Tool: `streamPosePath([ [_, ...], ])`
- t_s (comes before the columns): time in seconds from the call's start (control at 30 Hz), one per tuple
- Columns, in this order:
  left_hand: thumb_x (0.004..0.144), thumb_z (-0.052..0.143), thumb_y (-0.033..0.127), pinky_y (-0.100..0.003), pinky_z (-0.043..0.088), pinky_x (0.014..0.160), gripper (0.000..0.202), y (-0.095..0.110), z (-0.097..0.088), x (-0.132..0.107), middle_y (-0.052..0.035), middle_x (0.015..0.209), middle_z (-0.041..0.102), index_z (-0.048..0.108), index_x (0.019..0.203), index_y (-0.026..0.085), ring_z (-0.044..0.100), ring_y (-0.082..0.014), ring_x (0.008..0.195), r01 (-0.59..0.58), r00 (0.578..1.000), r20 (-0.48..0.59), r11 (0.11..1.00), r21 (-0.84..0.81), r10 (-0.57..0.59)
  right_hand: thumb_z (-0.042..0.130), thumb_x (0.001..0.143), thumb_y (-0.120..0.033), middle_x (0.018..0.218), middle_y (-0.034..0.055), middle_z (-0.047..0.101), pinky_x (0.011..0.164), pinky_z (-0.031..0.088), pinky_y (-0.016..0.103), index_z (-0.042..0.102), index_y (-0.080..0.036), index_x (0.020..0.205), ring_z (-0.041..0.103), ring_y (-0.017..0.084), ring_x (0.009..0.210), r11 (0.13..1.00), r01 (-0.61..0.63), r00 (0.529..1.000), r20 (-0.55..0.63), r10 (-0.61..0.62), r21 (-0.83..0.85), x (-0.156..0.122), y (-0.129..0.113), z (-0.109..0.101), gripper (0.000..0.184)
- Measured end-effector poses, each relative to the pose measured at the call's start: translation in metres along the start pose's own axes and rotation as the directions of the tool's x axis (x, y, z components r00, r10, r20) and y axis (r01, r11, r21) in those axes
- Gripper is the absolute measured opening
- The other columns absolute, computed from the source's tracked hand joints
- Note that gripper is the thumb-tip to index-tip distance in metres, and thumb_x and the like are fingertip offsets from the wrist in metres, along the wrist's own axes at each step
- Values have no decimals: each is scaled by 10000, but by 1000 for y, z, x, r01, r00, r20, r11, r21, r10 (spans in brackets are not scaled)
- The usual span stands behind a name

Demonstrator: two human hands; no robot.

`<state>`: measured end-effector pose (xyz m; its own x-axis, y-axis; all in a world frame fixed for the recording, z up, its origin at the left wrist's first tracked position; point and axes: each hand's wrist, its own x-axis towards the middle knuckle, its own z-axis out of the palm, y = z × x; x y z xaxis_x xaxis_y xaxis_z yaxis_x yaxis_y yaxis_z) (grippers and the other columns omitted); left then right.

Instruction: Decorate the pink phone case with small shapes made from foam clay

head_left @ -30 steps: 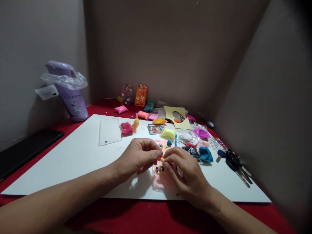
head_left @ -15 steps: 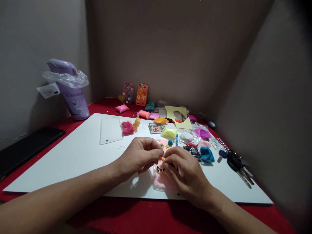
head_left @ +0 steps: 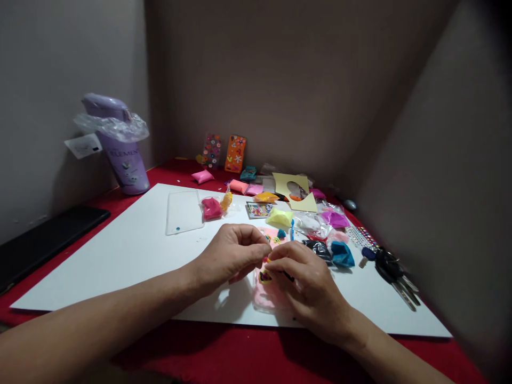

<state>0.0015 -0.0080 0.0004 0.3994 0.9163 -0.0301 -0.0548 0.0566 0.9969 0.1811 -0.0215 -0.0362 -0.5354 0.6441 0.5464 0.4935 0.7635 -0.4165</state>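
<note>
A pink phone case (head_left: 267, 296) with small coloured clay decorations lies on a white board (head_left: 132, 256). My left hand (head_left: 228, 258) and my right hand (head_left: 308, 290) meet just above it, fingertips pinched together on a tiny yellow-orange bit of clay (head_left: 267, 260). Both hands hover over the case's upper half, hiding part of it. A clear phone case (head_left: 184, 212) lies further back on the board.
Bags of coloured clay (head_left: 280, 217) and a blue tool (head_left: 292, 228) lie behind the hands. Keys (head_left: 394, 269) lie at the right. A purple tumbler (head_left: 120, 146) stands at the back left, a dark flat device (head_left: 44, 240) at the left. Two decorated cases (head_left: 234, 153) lean on the wall.
My fingertips have drawn closer together over the pink case, with the small clay bit now mostly covered. The view has shifted slightly.
</note>
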Motion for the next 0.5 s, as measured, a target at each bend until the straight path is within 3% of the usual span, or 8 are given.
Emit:
streamPosePath([
  [0.3, 734, 626, 197, -134, 197, 272, 121, 0, 0, 0, 64, 421, 487, 565, 657, 128, 313, -22, 291, 4, 1000, -13, 1000, 1, -4, 503, 832, -107, 930, 63, 596, 752, 454, 375, 635, -200, 920, 544, 197, 863, 1000, 6, 1000, -7, -6, -10, -1, -1, -2, 184],
  [0.5, 730, 629, 210, -139, 203, 272, 125, 0, 0, -1, 59, 438, 500, 566, 668, 123, 319, -24, 292, -3, 1000, -16, 1000, 5, 3, 519, 830, -88, 897, 59, 602, 743, 454, 357, 593, -182, 851, 553, 188, 850, 1000, 16, 990, -139, -14, 15, -1, -3, -4, 121],
])
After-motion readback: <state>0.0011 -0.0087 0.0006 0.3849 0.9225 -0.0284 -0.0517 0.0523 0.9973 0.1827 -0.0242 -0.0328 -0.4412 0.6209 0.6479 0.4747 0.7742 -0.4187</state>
